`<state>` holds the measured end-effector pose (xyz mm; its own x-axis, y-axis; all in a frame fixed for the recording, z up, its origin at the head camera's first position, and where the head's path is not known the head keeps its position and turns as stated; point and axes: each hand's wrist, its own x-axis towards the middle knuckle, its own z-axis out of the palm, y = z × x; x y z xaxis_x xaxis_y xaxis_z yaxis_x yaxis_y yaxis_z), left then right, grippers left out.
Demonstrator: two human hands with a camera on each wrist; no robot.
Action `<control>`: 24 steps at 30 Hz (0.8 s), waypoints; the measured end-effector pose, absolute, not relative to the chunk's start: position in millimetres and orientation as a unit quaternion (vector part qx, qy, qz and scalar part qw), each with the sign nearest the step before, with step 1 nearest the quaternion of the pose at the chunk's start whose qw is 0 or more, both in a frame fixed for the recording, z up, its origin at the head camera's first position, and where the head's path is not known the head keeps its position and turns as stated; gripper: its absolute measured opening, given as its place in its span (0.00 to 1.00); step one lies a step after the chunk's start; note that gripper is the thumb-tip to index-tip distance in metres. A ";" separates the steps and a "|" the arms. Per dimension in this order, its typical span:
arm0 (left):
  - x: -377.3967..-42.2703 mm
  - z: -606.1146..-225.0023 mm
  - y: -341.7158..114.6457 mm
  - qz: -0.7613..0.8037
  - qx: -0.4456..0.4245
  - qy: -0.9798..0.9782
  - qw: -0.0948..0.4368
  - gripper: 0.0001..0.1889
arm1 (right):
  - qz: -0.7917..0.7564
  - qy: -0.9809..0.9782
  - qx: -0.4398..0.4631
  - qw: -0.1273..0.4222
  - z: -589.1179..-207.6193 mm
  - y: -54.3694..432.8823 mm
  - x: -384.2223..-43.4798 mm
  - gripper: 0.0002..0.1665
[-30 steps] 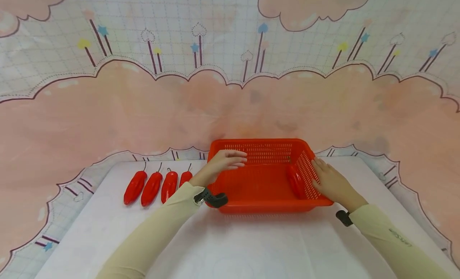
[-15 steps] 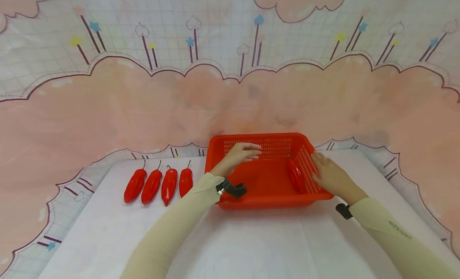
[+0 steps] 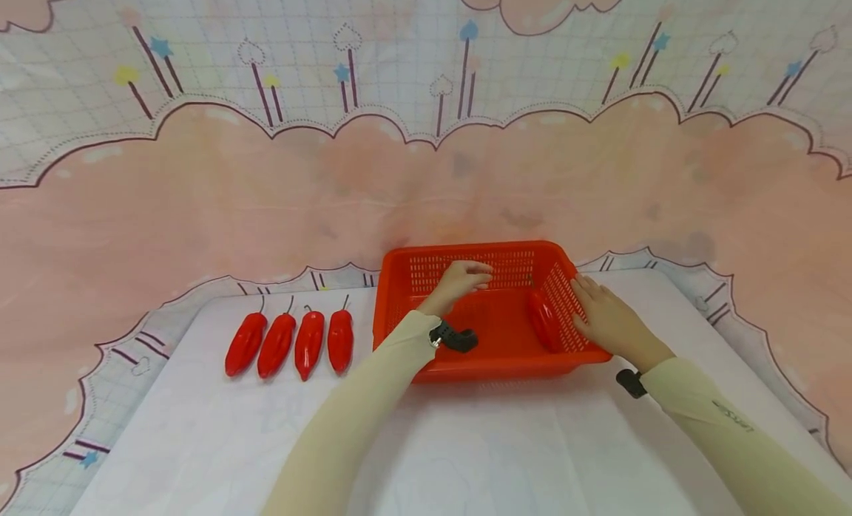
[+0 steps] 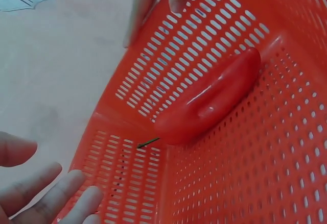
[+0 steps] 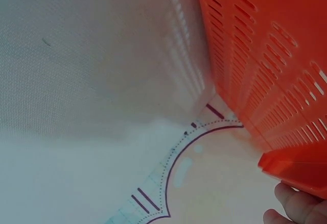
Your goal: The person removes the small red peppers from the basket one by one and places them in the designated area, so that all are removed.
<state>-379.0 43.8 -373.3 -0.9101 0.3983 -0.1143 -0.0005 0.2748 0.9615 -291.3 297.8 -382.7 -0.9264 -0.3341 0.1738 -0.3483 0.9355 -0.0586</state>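
Observation:
My left hand (image 3: 464, 283) hovers over the red plastic basket (image 3: 492, 372), fingers loosely bent, holding nothing. In the left wrist view the fingertips (image 4: 69, 180) show before the basket's far wall, spread apart from one another. One glossy red chili pepper (image 3: 544, 320) lies inside the basket, along its right wall; its green stem (image 4: 148, 143) points to the far corner. My right hand (image 3: 612, 320) holds the basket's right rim, with the thumb over the inner side and straight fingers along the outer side. Only some fingertips (image 5: 296, 203) show by the rim in the right wrist view.
Several red chili peppers (image 3: 309, 346) lie in a row on the white table (image 3: 220, 442), left of the basket, stems pointing away. Behind the table hangs a printed cloth (image 3: 299, 191) with pink clouds. Each wrist wears a black strap (image 3: 455, 338).
My left hand has moved right, deeper over the basket, uncovering the rightmost pepper of the row. The right hand stays on the rim. The head view has shifted slightly.

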 end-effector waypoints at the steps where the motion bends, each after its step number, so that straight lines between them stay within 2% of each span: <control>1: -379.9 -374.1 45.9 0.592 0.127 0.777 0.170 0.20 | 0.043 -0.981 0.174 0.080 -382.5 297.9 -291.7 0.35; 17: -386.1 -384.2 81.5 0.601 0.112 0.770 0.183 0.19 | 0.050 -0.985 0.153 0.056 -380.2 300.6 -297.6 0.36; 24: -384.8 -395.1 100.6 0.584 0.092 0.779 0.207 0.19 | 0.062 -0.986 0.147 0.051 -382.8 299.0 -294.4 0.37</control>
<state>-384.8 100.6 -395.1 -0.8975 0.3855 -0.2143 -0.0978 0.2999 0.9489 -294.4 299.0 -382.8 -0.9514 -0.2841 0.1189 -0.2968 0.9489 -0.1070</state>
